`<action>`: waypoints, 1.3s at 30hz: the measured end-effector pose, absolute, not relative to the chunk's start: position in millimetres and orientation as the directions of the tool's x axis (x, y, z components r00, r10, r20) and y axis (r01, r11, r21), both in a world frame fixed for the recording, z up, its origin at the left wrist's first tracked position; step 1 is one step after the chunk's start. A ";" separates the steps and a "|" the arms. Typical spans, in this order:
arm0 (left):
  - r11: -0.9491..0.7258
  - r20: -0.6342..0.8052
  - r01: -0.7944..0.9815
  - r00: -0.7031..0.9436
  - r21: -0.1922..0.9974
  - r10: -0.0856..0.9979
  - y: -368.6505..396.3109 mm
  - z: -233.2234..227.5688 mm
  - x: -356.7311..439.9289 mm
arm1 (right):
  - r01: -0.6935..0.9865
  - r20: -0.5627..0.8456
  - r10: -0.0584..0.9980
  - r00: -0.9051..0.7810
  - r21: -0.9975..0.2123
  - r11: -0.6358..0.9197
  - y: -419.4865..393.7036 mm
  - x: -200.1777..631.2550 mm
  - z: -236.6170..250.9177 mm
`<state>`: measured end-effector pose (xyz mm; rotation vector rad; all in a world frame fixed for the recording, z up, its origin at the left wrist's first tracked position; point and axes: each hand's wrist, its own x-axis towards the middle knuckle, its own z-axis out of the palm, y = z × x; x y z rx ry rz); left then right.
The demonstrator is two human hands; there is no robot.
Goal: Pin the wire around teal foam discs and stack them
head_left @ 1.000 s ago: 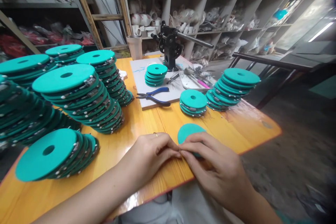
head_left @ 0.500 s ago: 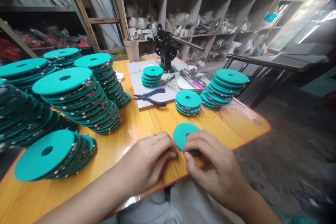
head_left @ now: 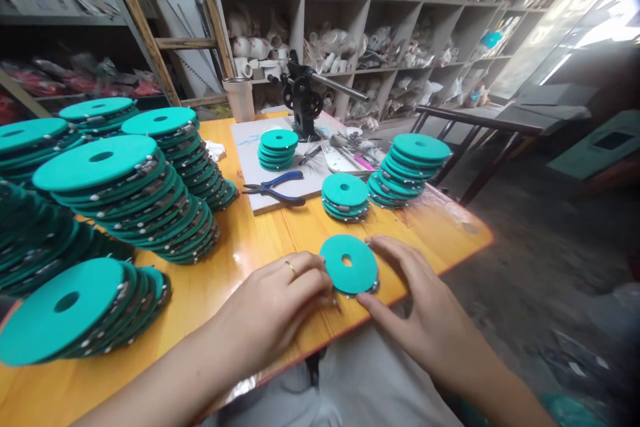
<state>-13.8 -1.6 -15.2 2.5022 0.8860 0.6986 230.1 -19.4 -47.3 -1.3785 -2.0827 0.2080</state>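
Note:
A teal foam spool (head_left: 363,270) with a centre hole lies near the table's front edge, dark fittings and small white beads or pin heads along its rim. My right hand (head_left: 425,303) spans its right side, thumb at the near rim and fingertips at the far rim. At the left rim is my left hand (head_left: 285,300), wearing a ring, its fingers curled together; what they pinch, if anything, is hidden. Just beyond sits a short stack of similar spools (head_left: 345,192), with a taller stack (head_left: 420,147) to its right.
Tall stacks of teal spools (head_left: 65,170) crowd the left of the table (head_left: 260,240). Blue-handled pliers (head_left: 280,180) rest on a pale board (head_left: 245,147), with a small spool stack (head_left: 278,140), a black clamp-like device (head_left: 303,103) and a tray (head_left: 335,159) behind.
My right hand's fingers have spread from a pinch at the spool's near edge to around its right side, uncovering the centre hole. My left hand stays at the left rim. The view has shifted slightly.

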 end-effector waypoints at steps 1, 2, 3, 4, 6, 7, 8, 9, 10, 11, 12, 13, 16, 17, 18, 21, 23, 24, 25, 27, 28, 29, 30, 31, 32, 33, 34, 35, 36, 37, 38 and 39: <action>-0.757 0.341 0.487 0.689 0.436 0.639 -2.4 -14.8 -13.7 | 0.751 0.425 0.875 -0.231 -0.495 0.438 -18.7 227.6 -46.5; -0.786 0.357 0.505 0.704 0.355 0.614 -3.3 -14.3 -13.8 | 0.710 0.443 0.872 -0.210 -0.544 0.447 -17.5 224.4 -45.2; -0.807 0.369 0.521 0.718 0.277 0.590 -4.1 -13.8 -14.1 | 0.657 0.466 0.861 -0.202 -0.588 0.472 -15.9 220.9 -43.3; -0.819 0.377 0.533 0.728 0.214 0.572 -4.9 -13.4 -14.5 | 0.601 0.490 0.845 -0.215 -0.615 0.510 -14.0 217.4 -41.1; -0.831 0.390 0.539 0.741 0.138 0.546 -6.1 -12.5 -15.4 | 0.518 0.531 0.796 -0.292 -0.612 0.598 -9.5 211.9 -36.1; -0.832 0.393 0.540 0.743 0.126 0.542 -6.6 -11.9 -15.8 | 0.500 0.540 0.769 -0.342 -0.588 0.636 -7.2 210.1 -33.5; -0.832 0.391 0.540 0.744 0.127 0.542 -7.0 -10.9 -16.2 | 0.492 0.542 0.742 -0.396 -0.557 0.669 -5.0 209.0 -30.9; -0.827 0.382 0.545 0.742 0.135 0.551 -7.2 -9.7 -16.3 | 0.488 0.535 0.717 -0.447 -0.526 0.697 -3.0 208.3 -28.5; -0.820 0.374 0.553 0.737 0.145 0.563 -7.3 -8.0 -16.3 | 0.480 0.523 0.695 -0.493 -0.502 0.719 -1.2 208.0 -26.3; -0.811 0.371 0.562 0.727 0.161 0.578 -7.0 -6.2 -16.1 | 0.470 0.508 0.678 -0.531 -0.489 0.735 0.3 207.9 -24.4; -0.801 0.371 0.569 0.714 0.186 0.594 -6.4 -4.2 -15.6 | 0.462 0.493 0.667 -0.559 -0.483 0.744 1.5 207.8 -22.8; -0.789 0.376 0.572 0.697 0.222 0.611 -5.3 -2.3 -15.0 | 0.458 0.478 0.663 -0.576 -0.484 0.746 2.4 207.7 -21.5; -0.747 0.411 0.550 0.624 0.374 0.665 0.0 2.8 -12.5 | 0.458 0.458 0.681 -0.571 -0.510 0.728 4.0 207.1 -19.0; -0.730 0.420 0.535 0.598 0.425 0.682 2.3 4.3 -11.4 | 0.458 0.458 0.686 -0.565 -0.518 0.723 4.2 207.0 -18.5; -0.721 0.436 0.515 0.576 0.464 0.692 4.7 5.7 -10.1 | 0.455 0.460 0.688 -0.561 -0.523 0.720 4.3 207.0 -18.1; -0.736 0.503 0.446 0.540 0.509 0.675 11.4 9.2 -5.5 | 0.447 0.450 0.705 -0.548 -0.555 0.702 3.9 208.2 -17.1; -0.758 0.550 0.403 0.525 0.512 0.650 14.1 10.3 -2.6 | 0.442 0.403 0.747 -0.529 -0.620 0.648 3.9 209.8 -15.7; -0.760 0.560 0.384 0.517 0.524 0.647 14.8 10.1 -1.6 | 0.437 0.373 0.768 -0.521 -0.656 0.615 4.1 210.6 -14.8; -0.756 0.563 0.365 0.508 0.544 0.651 15.1 9.6 -0.8 | 0.428 0.346 0.782 -0.518 -0.686 0.588 4.6 211.3 -13.7; -0.732 0.552 0.329 0.494 0.596 0.672 14.8 7.3 -0.1 | 0.405 0.317 0.786 -0.531 -0.720 0.564 5.9 212.3 -11.2; -0.719 0.544 0.319 0.487 0.617 0.683 14.5 5.8 0.1 | 0.388 0.313 0.780 -0.542 -0.730 0.562 6.6 212.6 -10.0; -0.710 0.540 0.311 0.479 0.632 0.692 14.1 4.1 0.3 | 0.367 0.307 0.774 -0.555 -0.745 0.558 7.1 212.7 -8.8; -0.704 0.541 0.305 0.471 0.641 0.697 13.8 2.3 0.7 | 0.340 0.302 0.767 -0.566 -0.762 0.551 7.4 212.6 -7.8; -0.701 0.545 0.299 0.461 0.647 0.700 13.5 0.5 1.2 | 0.315 0.299 0.761 -0.576 -0.778 0.544 7.4 212.4 -6.8; -0.699 0.550 0.291 0.453 0.653 0.702 13.2 -1.3 1.8 | 0.296 0.299 0.757 -0.581 -0.789 0.539 7.0 212.2 -5.6; -0.698 0.556 0.281 0.444 0.659 0.703 12.9 -3.0 2.7 | 0.285 0.305 0.754 -0.582 -0.792 0.540 6.3 212.2 -4.3; -0.696 0.561 0.271 0.435 0.664 0.704 12.6 -4.5 3.7 | 0.284 0.314 0.751 -0.581 -0.787 0.548 5.3 212.3 -2.4; -0.696 0.568 0.263 0.424 0.668 0.706 12.3 -5.9 4.7 | 0.290 0.332 0.749 -0.574 -0.773 0.564 4.2 212.8 0.0; -0.697 0.573 0.259 0.419 0.668 0.704 12.0 -7.0 5.7 | 0.302 0.359 0.743 -0.565 -0.749 0.591 3.1 213.5 3.1; -0.701 0.578 0.258 0.417 0.665 0.701 11.6 -7.8 6.6 | 0.321 0.391 0.733 -0.557 -0.712 0.624 2.1 214.6 6.8; -0.706 0.584 0.261 0.415 0.658 0.698 11.2 -8.3 7.5 | 0.347 0.425 0.713 -0.557 -0.662 0.665 1.4 215.8 11.1; -0.713 0.590 0.267 0.415 0.649 0.692 10.8 -8.6 8.3 | 0.376 0.459 0.684 -0.568 -0.594 0.711 1.0 217.2 15.8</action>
